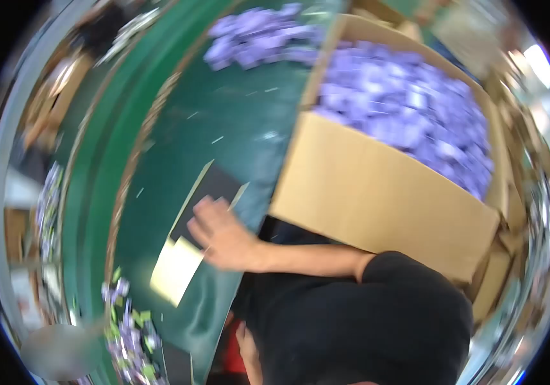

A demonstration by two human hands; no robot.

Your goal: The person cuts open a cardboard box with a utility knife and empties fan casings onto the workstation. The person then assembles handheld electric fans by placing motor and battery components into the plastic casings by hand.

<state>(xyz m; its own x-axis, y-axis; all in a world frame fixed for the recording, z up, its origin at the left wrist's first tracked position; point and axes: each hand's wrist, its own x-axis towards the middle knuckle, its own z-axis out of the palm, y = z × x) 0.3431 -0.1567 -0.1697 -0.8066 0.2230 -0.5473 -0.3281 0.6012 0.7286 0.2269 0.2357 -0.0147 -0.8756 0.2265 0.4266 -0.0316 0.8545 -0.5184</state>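
Observation:
My right hand (227,240) reaches over the green table, fingers spread apart, blurred by motion. It is over a dark flat panel (220,184) with pale edges; whether it touches is unclear. Beside the hand, at the panel's near end, lies a pale yellow sheet (177,269). My left hand (248,346) is low by my body, partly cut off by the black shirt, next to something red (234,350); its fingers do not show clearly.
A large cardboard box (377,186) full of small purple pieces (403,102) stands beside the table (217,138). More purple pieces (255,38) lie at the far end. Mixed purple and green bits (132,340) and another dark panel (177,364) are at the near end.

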